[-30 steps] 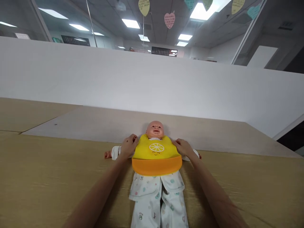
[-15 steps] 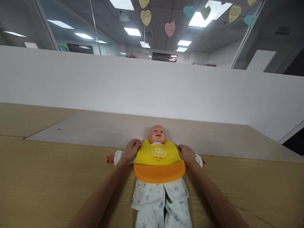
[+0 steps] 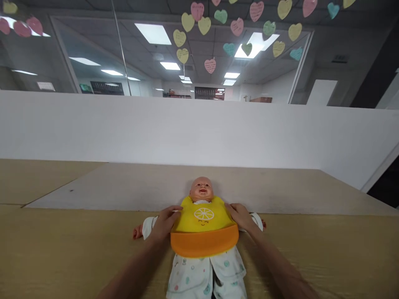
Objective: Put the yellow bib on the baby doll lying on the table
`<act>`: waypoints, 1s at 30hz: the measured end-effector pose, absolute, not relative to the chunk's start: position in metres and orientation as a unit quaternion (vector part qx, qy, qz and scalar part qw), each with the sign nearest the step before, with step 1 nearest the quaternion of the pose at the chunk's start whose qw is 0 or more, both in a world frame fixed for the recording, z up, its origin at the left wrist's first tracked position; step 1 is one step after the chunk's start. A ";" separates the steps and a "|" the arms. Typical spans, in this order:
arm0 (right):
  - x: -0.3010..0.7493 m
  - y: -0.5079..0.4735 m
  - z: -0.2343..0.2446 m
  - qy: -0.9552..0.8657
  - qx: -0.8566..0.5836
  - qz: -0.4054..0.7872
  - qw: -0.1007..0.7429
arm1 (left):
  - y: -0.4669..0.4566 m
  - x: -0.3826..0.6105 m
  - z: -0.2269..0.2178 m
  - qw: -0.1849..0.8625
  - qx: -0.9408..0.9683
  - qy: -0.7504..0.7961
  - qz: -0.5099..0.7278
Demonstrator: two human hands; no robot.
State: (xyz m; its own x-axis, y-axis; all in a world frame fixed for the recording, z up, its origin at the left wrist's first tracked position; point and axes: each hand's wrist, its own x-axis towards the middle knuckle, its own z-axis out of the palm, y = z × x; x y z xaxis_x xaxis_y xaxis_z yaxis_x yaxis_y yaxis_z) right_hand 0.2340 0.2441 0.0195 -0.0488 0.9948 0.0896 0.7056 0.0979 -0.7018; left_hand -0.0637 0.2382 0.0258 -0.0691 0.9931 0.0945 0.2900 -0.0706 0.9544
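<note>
A baby doll [image 3: 202,189] lies on its back, head toward the wall, in white patterned clothes [image 3: 190,276]. Over its chest is a yellow bib [image 3: 204,201] with a white citrus slice, a smiling face and an orange catch pocket [image 3: 204,243] along the bottom. My left hand [image 3: 166,222] is at the bib's left edge, fingers bent and closed on it. On the opposite edge, my right hand [image 3: 241,215] has its curled fingertips on the yellow rim. The doll's arms stretch out sideways beneath my hands, partly hidden by them.
The doll lies on a tan tabletop [image 3: 311,253] with a greyish panel [image 3: 124,187] at the back. Behind that stands a low white wall [image 3: 199,133] topped by glass, with heart-shaped notes [image 3: 210,65] on it. A seam [image 3: 62,189] runs across the surface at left.
The camera has tilted up, so more of the glass and notes shows. Both hands have slid slightly down the bib's sides, and the right fingertips now lie further over its edge.
</note>
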 end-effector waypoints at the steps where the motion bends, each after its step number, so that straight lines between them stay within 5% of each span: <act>1: 0.234 0.243 0.018 -0.682 -0.621 0.252 0.294 | 0.235 -0.063 0.023 0.380 0.565 0.559 0.474; 30: 0.233 0.240 0.012 -0.685 -0.602 0.248 0.325 | 0.247 -0.082 0.010 0.478 0.616 0.476 0.408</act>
State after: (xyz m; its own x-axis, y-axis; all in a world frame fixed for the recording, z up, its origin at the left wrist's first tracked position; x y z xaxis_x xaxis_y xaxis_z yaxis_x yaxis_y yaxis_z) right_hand 0.2329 0.2400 0.0117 -0.0631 0.9871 0.1470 0.6637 0.1515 -0.7325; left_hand -0.0818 0.2475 0.0096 0.2142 0.9756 0.0479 0.1959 -0.0910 0.9764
